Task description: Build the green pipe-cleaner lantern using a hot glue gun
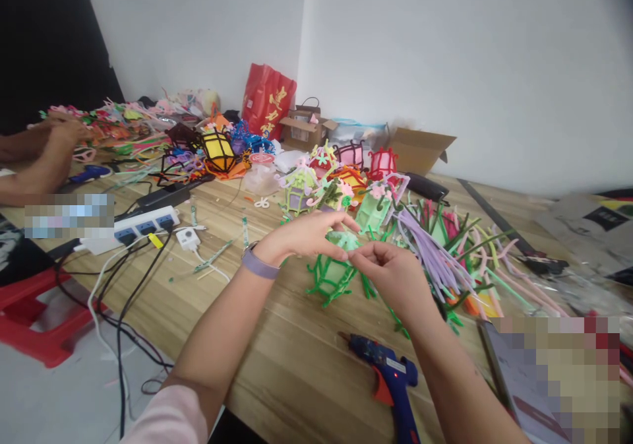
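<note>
A small green lantern point(330, 278) of fuzzy pipe cleaner stems, with pale green panels, stands on the wooden table. Around its top is my left hand point(309, 236), thumb in front and fingers curving behind. Close by, the thumb and fingertips of my right hand point(393, 276) are pinched together at the lantern's upper right, near my left thumb. Whatever they pinch is too small or hidden to name. Below the lantern lies a blue glue gun point(390, 371) with an orange trigger and a small red light.
Finished lanterns point(299, 193) crowd behind my hands. Purple pipe cleaners point(430, 249) lie to the right, near a tablet-like slab point(519, 384). A power strip point(141, 229) with trailing cables sits left. A co-worker's arm point(44, 154) reaches in at far left. A red bag point(267, 101) stands behind.
</note>
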`<state>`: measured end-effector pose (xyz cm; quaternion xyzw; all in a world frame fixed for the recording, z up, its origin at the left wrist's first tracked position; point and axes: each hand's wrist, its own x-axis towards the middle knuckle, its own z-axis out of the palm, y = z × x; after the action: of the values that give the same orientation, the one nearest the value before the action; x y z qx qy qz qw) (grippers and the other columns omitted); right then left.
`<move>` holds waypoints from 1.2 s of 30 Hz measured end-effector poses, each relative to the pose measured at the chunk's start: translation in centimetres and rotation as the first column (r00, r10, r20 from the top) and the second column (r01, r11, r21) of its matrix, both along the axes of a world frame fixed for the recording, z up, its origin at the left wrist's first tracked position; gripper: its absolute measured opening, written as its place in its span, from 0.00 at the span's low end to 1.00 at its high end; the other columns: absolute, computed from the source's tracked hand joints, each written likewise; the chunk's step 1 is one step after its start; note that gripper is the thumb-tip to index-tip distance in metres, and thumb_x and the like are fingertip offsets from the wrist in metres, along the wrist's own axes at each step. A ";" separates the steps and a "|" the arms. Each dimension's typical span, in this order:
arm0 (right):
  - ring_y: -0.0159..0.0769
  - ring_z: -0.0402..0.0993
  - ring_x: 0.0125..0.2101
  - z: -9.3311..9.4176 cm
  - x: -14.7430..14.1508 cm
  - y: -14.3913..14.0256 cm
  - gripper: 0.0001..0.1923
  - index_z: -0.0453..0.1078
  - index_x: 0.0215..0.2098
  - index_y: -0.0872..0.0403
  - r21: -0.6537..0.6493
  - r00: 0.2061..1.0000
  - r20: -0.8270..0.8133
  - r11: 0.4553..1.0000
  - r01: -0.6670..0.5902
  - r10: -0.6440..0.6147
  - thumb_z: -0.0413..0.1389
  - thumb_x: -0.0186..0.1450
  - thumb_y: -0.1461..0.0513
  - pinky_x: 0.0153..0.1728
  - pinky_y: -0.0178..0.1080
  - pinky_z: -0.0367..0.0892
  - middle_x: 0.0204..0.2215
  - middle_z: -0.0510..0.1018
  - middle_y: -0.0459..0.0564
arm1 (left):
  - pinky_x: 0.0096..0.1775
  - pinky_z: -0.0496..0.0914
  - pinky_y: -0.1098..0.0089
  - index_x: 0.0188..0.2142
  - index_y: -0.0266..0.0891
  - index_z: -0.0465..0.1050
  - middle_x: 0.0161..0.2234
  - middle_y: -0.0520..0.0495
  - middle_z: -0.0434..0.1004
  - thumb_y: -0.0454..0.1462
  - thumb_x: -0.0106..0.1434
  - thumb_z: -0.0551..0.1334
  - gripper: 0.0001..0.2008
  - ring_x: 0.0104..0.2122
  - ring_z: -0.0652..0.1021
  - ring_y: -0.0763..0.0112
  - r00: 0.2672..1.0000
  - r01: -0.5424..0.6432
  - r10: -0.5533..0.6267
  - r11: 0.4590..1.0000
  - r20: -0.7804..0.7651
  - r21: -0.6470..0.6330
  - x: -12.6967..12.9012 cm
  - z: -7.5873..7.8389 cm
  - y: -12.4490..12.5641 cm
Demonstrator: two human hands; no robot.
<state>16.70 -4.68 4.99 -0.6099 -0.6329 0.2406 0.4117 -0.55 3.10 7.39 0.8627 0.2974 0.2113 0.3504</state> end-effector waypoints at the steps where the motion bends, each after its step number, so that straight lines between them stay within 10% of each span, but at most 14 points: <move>1: 0.29 0.58 0.16 0.0 -0.1 -0.1 0.15 0.72 0.21 0.54 0.010 1.000 0.005 1.000 0.001 -0.002 0.58 0.54 0.51 0.17 0.32 0.53 0.14 0.67 0.43 | 0.49 0.68 0.66 0.51 0.40 0.70 0.48 0.46 0.74 0.33 0.52 0.69 0.26 0.51 0.72 0.63 0.999 0.009 -0.008 0.999 0.032 -0.050 0.0 -0.2 0.2; 20: 0.29 0.57 0.15 -0.1 -0.3 -0.2 0.15 0.68 0.19 0.52 0.017 0.998 0.063 1.000 0.023 -0.024 0.55 0.55 0.50 0.18 0.34 0.52 0.14 0.67 0.43 | 0.43 0.69 0.70 0.41 0.33 0.75 0.37 0.46 0.80 0.26 0.52 0.65 0.15 0.36 0.78 0.73 0.949 -0.070 0.218 0.850 0.228 -0.523 1.4 -0.7 0.3; 36: 0.29 0.57 0.18 3.5 2.7 -1.5 0.21 0.69 0.22 0.53 -0.013 0.983 0.172 0.998 -0.068 0.070 0.54 0.59 0.46 0.20 0.33 0.55 0.16 0.64 0.42 | 0.34 0.66 0.75 0.32 0.36 0.76 0.28 0.53 0.75 0.30 0.51 0.62 0.07 0.30 0.74 0.75 0.949 -0.081 0.180 0.931 0.257 -0.355 1.6 -0.9 0.0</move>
<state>19.39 -6.13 8.45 -0.6076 -0.6860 0.2033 0.3447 1.01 3.09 6.49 0.7276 0.3329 0.3019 0.5183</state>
